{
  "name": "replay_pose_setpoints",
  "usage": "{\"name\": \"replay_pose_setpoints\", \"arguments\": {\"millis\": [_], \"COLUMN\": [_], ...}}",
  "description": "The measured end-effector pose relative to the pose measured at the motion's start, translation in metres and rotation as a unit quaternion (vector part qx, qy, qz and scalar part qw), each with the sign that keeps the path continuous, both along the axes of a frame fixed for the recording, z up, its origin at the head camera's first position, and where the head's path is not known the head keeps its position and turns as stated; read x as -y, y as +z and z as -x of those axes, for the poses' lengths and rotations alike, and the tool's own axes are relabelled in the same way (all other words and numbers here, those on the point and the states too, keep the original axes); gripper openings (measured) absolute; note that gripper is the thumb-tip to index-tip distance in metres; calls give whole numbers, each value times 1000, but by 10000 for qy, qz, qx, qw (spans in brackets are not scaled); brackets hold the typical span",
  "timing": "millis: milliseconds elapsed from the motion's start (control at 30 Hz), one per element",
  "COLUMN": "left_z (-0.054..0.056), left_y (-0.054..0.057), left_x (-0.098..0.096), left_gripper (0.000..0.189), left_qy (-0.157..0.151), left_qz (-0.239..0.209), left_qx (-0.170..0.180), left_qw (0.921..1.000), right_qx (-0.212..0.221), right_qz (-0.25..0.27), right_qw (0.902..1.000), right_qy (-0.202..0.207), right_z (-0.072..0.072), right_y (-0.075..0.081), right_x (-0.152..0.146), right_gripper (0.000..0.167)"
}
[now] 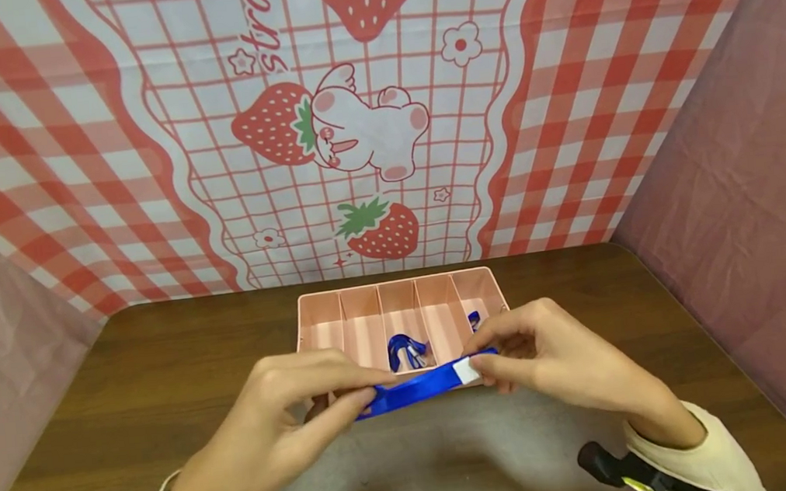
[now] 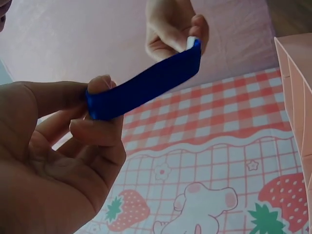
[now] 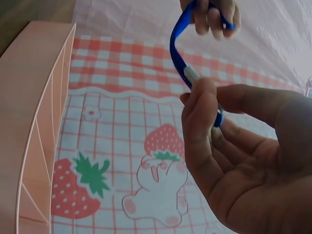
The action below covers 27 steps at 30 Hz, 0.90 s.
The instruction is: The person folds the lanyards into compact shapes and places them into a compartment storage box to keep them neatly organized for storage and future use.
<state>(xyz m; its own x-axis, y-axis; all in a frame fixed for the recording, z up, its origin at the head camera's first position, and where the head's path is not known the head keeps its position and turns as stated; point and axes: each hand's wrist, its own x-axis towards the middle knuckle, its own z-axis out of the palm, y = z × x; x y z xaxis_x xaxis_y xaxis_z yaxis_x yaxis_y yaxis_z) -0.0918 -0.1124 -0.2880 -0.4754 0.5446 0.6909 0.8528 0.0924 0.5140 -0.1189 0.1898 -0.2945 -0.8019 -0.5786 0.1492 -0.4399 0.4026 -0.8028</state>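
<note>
A blue fabric strap [image 1: 416,390] with a small white piece [image 1: 466,372] near its right end stretches between both hands, in front of the tray. My left hand [image 1: 278,423] pinches the strap's left end between thumb and fingers; the left wrist view shows the end of the blue strap [image 2: 146,85] between the fingertips. Right beside the white piece, my right hand [image 1: 558,364] pinches the other end. In the right wrist view a bit of blue peeks out behind the fingers of the right hand [image 3: 219,156].
Behind the hands stands a pink tray [image 1: 397,296] with several compartments. A coiled blue strap [image 1: 396,348] with a pale clip lies in the middle one, and a small blue piece [image 1: 474,318] in the rightmost. Brown wooden tabletop [image 1: 185,357] extends to both sides. A strawberry-print cloth [image 1: 375,122] hangs at the back.
</note>
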Motion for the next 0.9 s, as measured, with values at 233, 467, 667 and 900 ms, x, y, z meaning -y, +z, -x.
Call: {"name": "replay_pose_setpoints", "arguments": {"millis": [233, 467, 667, 900], "left_z": [-4, -6, -8, -10], "left_y": [-8, -15, -21, -29], "left_x": [-10, -25, -34, -42], "left_gripper": [25, 28, 17, 20], "left_qy": [239, 225, 230, 300], "left_qz": [181, 340, 240, 152], "left_qx": [-34, 74, 189, 122], "left_qw": [9995, 9991, 9993, 9994], "right_qx": [-477, -880, -1284, -637], "right_qz": [273, 647, 703, 1351], "right_qw": [9985, 9940, 9892, 9865], "right_qy": [-72, 36, 96, 667], "right_z": [-11, -18, -22, -24], "right_y": [-5, -11, -12, -14], "right_x": [17, 29, 31, 33], "right_gripper": [6, 7, 9, 17]}}
